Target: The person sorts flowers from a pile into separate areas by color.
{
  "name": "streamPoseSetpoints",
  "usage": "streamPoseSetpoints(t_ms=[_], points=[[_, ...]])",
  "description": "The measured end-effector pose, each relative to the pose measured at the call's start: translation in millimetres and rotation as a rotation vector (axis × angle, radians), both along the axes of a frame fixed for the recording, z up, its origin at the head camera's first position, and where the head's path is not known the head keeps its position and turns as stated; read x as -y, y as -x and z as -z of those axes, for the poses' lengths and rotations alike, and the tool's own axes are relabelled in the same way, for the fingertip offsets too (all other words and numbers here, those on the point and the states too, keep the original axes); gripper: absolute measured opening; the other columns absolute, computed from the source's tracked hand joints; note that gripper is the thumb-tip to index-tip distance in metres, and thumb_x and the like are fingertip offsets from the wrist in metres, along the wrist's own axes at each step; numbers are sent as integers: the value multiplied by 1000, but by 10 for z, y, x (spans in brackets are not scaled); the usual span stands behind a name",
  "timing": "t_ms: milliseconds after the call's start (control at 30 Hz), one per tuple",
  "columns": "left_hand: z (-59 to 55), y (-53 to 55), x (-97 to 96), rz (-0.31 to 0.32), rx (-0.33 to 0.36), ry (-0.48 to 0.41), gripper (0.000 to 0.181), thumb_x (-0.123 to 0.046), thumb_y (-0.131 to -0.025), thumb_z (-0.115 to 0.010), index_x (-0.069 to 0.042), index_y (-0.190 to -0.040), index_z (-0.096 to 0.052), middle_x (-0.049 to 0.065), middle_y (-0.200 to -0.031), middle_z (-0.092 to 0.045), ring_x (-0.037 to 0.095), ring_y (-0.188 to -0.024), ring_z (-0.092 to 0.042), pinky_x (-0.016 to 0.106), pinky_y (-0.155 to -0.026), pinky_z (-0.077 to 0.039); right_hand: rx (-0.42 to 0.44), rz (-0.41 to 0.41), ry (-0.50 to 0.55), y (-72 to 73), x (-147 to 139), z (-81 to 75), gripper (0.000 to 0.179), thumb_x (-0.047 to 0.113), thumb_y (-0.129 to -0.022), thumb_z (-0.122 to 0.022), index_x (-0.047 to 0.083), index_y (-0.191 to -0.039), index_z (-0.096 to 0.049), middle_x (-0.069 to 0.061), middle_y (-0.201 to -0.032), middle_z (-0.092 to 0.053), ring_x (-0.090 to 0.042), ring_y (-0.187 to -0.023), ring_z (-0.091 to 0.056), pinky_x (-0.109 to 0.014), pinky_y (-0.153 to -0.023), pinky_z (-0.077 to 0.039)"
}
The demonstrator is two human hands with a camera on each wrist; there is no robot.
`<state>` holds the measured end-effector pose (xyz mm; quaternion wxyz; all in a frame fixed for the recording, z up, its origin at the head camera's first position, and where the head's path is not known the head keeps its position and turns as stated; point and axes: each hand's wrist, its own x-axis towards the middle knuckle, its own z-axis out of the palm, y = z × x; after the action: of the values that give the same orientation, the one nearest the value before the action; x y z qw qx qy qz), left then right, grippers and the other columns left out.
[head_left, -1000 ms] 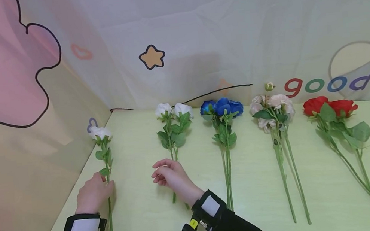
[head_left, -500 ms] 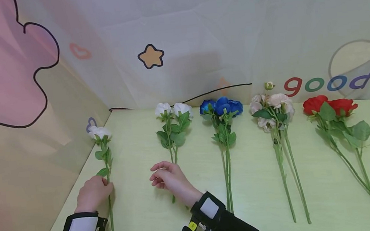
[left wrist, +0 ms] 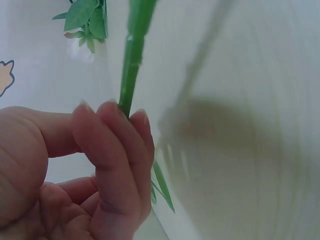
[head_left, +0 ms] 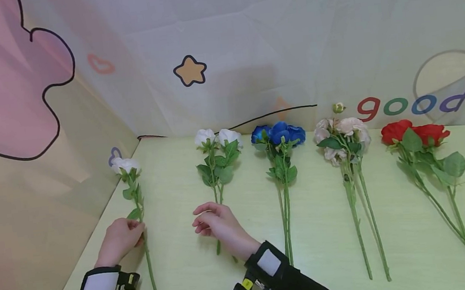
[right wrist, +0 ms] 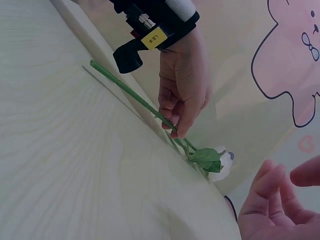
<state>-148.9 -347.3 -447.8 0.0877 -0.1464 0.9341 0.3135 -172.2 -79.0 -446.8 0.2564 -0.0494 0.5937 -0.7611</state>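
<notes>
At the table's left side my left hand (head_left: 120, 238) pinches the green stem of a white artificial rose (head_left: 126, 164) between thumb and fingers, just under its lowest leaf. In the left wrist view the stem (left wrist: 132, 75) rises from the curled fingertips of that hand (left wrist: 112, 165). From the right wrist, the stem (right wrist: 127, 90) shows slanting over the tabletop, its end apart from its shadow. My right hand (head_left: 220, 224) hovers over the stems of two white roses (head_left: 217, 139), fingers loosely bent around nothing; in its own wrist view, thumb and fingers (right wrist: 270, 192) stand apart.
To the right lie blue flowers (head_left: 280, 134), pale pink flowers (head_left: 352, 128) and red flowers (head_left: 412, 134), stems toward me. All rest on a pale wood-grain table (head_left: 178, 273). Printed cloth (head_left: 239, 45) hangs behind and on the left.
My left hand's thumb and fingers have closed on the white rose's stem, and the stem's lower end has swung to the right. The right hand stays almost in place.
</notes>
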Motion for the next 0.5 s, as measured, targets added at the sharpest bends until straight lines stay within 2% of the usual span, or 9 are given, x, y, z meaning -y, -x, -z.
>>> streamPoseSetpoints(t_ms=[133,500], points=[[-26,1,-59,-4,-14,-15,30,-20,-101,-53,8,-105,-64,10,-79,-70,15,-70,-65,29,-61,-44,-37,1,-19,4,-62,-11,24,6,-98,-53,-7,-118,-58,0,-83,-65,-8,-74,-63,-18,-71,-51],[-129,50,-288,19,-89,-42,29,-17,-100,-54,10,-109,-62,13,-83,-68,13,-67,-65,29,-61,-46,-136,0,-62,71,-316,14,25,7,-100,-52,-8,-119,-57,-5,-88,-67,-9,-77,-63,-24,-78,-53]])
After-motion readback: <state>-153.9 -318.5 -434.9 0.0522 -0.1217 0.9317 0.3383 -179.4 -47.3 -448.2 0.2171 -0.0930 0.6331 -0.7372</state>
